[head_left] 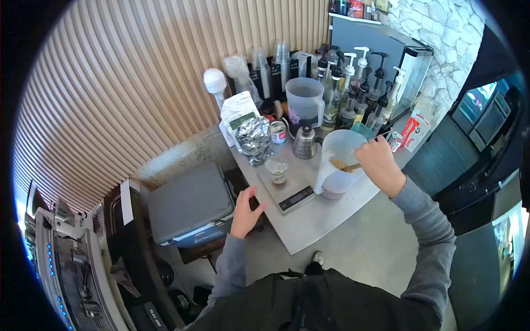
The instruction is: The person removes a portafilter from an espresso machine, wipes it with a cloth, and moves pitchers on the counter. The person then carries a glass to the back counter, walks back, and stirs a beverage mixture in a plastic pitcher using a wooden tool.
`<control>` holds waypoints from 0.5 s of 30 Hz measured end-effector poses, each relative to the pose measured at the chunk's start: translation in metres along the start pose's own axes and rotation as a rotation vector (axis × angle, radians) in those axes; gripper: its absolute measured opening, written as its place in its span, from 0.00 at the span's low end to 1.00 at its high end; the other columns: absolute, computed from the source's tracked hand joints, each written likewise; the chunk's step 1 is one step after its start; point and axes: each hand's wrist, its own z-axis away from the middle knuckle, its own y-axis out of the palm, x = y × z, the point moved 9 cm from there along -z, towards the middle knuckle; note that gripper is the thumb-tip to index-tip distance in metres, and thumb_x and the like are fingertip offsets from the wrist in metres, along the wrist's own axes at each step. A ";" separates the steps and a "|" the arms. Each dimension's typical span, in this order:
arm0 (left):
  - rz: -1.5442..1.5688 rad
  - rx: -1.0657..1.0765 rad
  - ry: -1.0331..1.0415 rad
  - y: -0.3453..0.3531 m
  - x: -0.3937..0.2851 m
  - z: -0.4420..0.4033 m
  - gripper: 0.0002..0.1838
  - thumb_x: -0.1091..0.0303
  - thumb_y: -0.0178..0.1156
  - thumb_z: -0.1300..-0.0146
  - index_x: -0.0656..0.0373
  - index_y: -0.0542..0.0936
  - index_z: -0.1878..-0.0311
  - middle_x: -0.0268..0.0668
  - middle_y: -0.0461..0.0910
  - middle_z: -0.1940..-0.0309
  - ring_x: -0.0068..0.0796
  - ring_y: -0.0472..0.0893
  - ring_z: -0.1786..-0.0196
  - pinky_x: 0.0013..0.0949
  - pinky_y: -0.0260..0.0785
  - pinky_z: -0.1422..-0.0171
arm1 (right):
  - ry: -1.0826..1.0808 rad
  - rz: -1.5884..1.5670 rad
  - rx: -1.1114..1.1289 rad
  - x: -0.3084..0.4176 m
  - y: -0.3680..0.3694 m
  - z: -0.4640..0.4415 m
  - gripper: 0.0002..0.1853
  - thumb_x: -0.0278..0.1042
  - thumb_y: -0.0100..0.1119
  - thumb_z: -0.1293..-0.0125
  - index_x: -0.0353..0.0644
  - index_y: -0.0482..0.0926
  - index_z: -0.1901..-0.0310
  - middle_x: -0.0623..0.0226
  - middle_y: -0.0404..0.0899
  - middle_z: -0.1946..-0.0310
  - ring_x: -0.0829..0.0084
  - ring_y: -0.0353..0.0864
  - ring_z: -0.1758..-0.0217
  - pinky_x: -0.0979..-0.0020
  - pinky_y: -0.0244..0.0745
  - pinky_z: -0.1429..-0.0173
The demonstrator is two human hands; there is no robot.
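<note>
My right hand (381, 165) is closed on the handle of a spoon (351, 167), whose far end is over tan contents inside a translucent plastic pitcher (343, 144). My left hand (246, 214) is raised near the table's left edge, fingers apart and holding nothing. Between the hands lies a flat scale (297, 199) with a dark display, and a small clear cup (277, 172) stands on it. Behind the scale is a metal kettle (304, 144).
Crumpled foil (254, 139), a small can (277, 132) and a second pitcher (303, 99) stand farther back. Several pump bottles (361, 99) line the right rear. A red and white carton (413, 130) is at the right. A grey case (190, 201) sits at the left.
</note>
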 end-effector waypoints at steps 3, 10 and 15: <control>0.076 -0.145 -0.117 0.048 0.035 -0.034 0.38 0.64 0.71 0.48 0.66 0.61 0.39 0.46 0.67 0.46 0.38 0.68 0.42 0.37 0.61 0.38 | -0.066 -0.097 -0.035 -0.027 0.022 0.002 0.02 0.30 0.56 0.47 0.48 0.79 0.74 0.70 0.76 0.83 0.68 0.79 0.74 0.66 0.67 0.60; -0.197 -0.628 -0.174 0.021 -0.007 -0.004 0.45 0.57 0.72 0.51 0.70 0.58 0.38 0.49 0.60 0.42 0.41 0.61 0.40 0.39 0.55 0.35 | -0.299 -0.237 0.062 -0.031 0.026 0.016 0.02 0.32 0.58 0.49 0.47 0.78 0.75 0.69 0.76 0.83 0.68 0.79 0.76 0.66 0.66 0.59; -0.152 -0.415 -0.169 0.034 -0.006 -0.037 0.43 0.57 0.72 0.52 0.69 0.61 0.39 0.49 0.63 0.43 0.44 0.63 0.39 0.42 0.55 0.34 | -0.222 0.178 -0.019 -0.012 0.043 -0.018 0.05 0.32 0.54 0.46 0.44 0.79 0.73 0.67 0.78 0.76 0.69 0.77 0.65 0.68 0.63 0.50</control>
